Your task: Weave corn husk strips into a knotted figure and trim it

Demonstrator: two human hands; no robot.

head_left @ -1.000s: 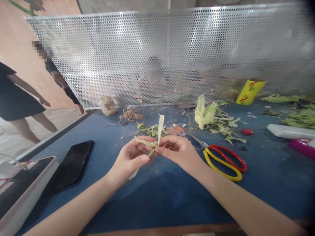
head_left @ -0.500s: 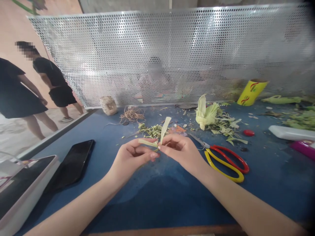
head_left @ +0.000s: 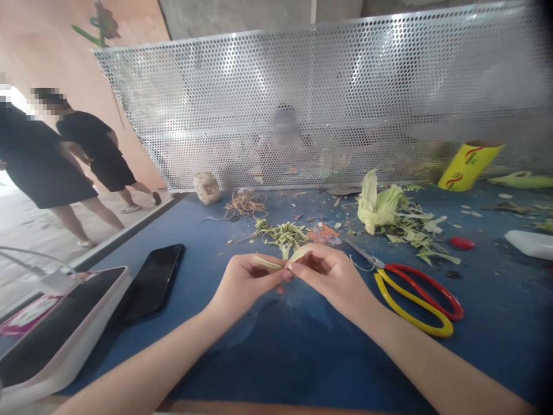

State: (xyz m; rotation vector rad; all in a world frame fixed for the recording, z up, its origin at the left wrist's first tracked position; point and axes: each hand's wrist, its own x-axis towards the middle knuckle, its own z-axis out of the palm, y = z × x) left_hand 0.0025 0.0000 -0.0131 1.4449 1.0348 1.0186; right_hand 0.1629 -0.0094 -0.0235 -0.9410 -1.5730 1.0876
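Note:
My left hand (head_left: 248,283) and my right hand (head_left: 332,278) meet at the middle, above the blue table, fingertips almost touching. Between them is a pale green strip (head_left: 266,263) that looks like corn husk, pinched by the thumb and fingers of each hand. One end lies along my left fingers; another part is partly covered by my right fingers. Just beyond my hands lies a small heap of cut green pieces (head_left: 285,235). Scissors (head_left: 417,294) with one red and one yellow handle rest beside my right hand.
Farther back on the blue table (head_left: 259,357) are a husk bunch (head_left: 377,208), tangled twine (head_left: 245,203) and a yellow roll (head_left: 469,167). A black phone (head_left: 151,282) lies at left. A perforated metal screen (head_left: 242,115) closes off the back. Two people stand beyond the left edge.
The strip's upright end has folded down toward my right fingers. My fingertips have drawn closer together. The view has shifted slightly left.

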